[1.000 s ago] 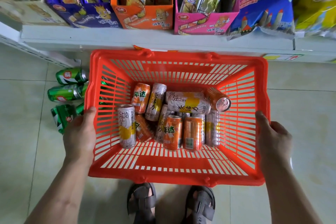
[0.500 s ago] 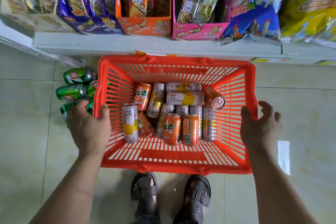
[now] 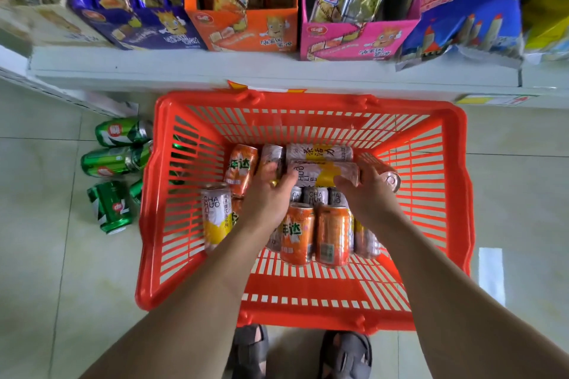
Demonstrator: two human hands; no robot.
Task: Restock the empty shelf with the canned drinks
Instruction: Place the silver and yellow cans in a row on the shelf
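Where both hands gripped the basket's sides a second ago, they now reach inside it. Curled fingers of the left hand [image 3: 271,191] and right hand [image 3: 366,191] close on opposite ends of a silver-and-yellow can [image 3: 323,174] lying atop the other cans. Around them, the orange basket [image 3: 308,295] sits on the floor below a snack shelf [image 3: 215,71]; unloading is just beginning.

Pale glossy floor tiles [image 3: 508,194] reflect daylight. Above, a white shelf [image 3: 215,71] carries colourful snack boxes [image 3: 243,28].
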